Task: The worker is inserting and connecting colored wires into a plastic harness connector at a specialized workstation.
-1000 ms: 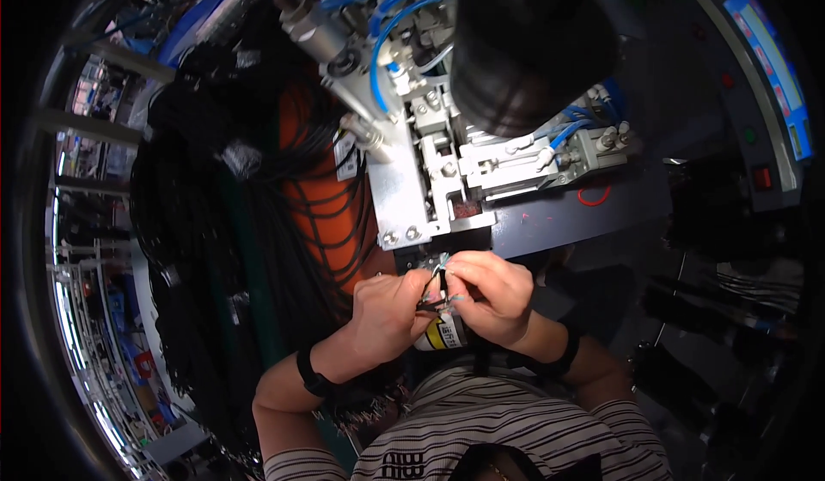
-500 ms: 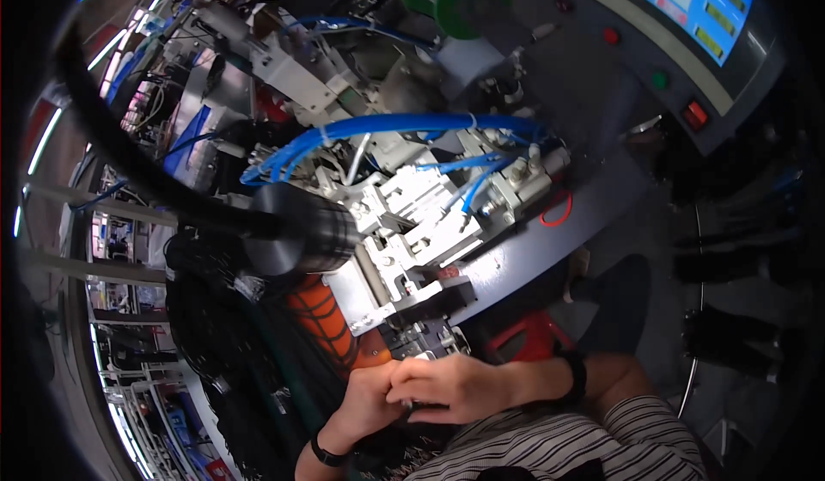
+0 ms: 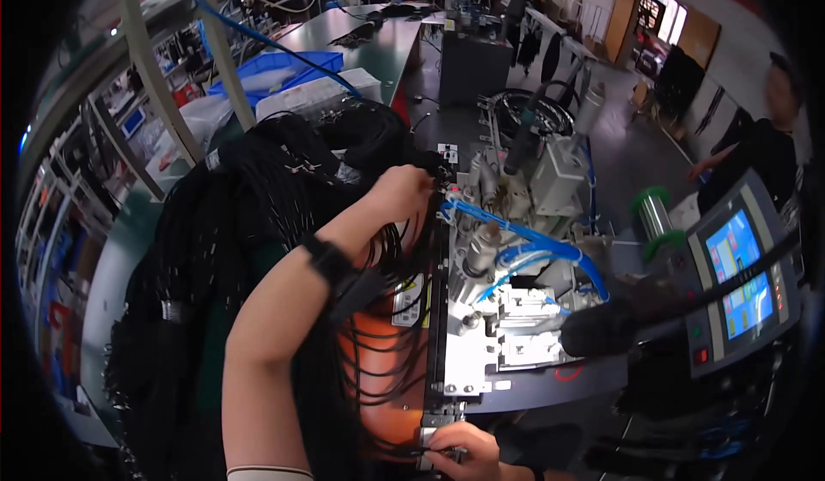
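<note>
My left arm, with a black watch (image 3: 326, 259) on the wrist, stretches forward over a pile of black cables (image 3: 258, 189). At its far end, my left hand (image 3: 400, 193) has its fingers curled in beside the machine's back corner; what they hold is hidden. Low in the view, my right hand (image 3: 464, 448) pinches a thin black cable (image 3: 411, 453) next to a small metal fixture (image 3: 427, 436) at the machine's near end. Several black cables (image 3: 378, 350) droop in loops across an orange panel (image 3: 365, 408) between the two hands.
Right of my arm stands the brightly lit machine (image 3: 524, 326) with blue air hoses (image 3: 550, 245). A touch screen (image 3: 739, 270), a green-ended wire spool (image 3: 655, 219) and a dark lamp head (image 3: 593, 330) are farther right. Another person (image 3: 760, 150) stands at the far right.
My hands were together at the near end of the machine. Now the left one is far forward by the cable pile, and the right stays low. The view has tilted up and turned.
</note>
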Demonstrator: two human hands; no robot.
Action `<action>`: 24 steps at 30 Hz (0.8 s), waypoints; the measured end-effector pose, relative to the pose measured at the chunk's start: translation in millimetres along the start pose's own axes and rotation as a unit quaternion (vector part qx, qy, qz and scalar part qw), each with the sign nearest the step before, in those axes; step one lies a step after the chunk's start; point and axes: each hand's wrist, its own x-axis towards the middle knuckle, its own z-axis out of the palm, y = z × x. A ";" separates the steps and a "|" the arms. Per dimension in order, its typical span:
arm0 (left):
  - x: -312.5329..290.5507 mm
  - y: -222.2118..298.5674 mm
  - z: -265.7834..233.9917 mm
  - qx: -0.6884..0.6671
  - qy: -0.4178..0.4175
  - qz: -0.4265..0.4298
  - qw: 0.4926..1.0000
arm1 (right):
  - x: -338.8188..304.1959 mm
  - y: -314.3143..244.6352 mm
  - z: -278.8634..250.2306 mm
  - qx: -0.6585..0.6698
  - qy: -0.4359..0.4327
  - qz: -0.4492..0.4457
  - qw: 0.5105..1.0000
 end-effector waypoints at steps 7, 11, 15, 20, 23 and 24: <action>67.0 -1.7 39.9 0.068 -0.145 -0.155 0.975 | 21.1 -20.1 -7.5 -0.112 0.004 -0.030 0.993; 88.5 -14.6 54.5 0.050 -0.135 -0.153 0.978 | 27.0 -20.5 -7.7 -0.101 0.007 -0.029 0.994; 104.0 -34.7 77.7 0.057 -0.161 -0.119 0.978 | 27.1 -17.1 -9.4 -0.082 -0.007 -0.033 0.996; 99.9 -40.3 76.6 0.007 -0.171 -0.044 0.984 | 24.2 -12.4 -11.5 -0.070 -0.020 -0.033 0.997; 96.3 -38.5 78.4 -0.013 -0.124 -0.101 0.987 | 22.2 -9.5 -15.6 -0.074 -0.038 -0.036 0.996; 94.7 -40.6 77.5 -0.054 -0.125 -0.124 0.983 | 21.6 -8.9 -16.7 -0.075 -0.047 -0.039 0.995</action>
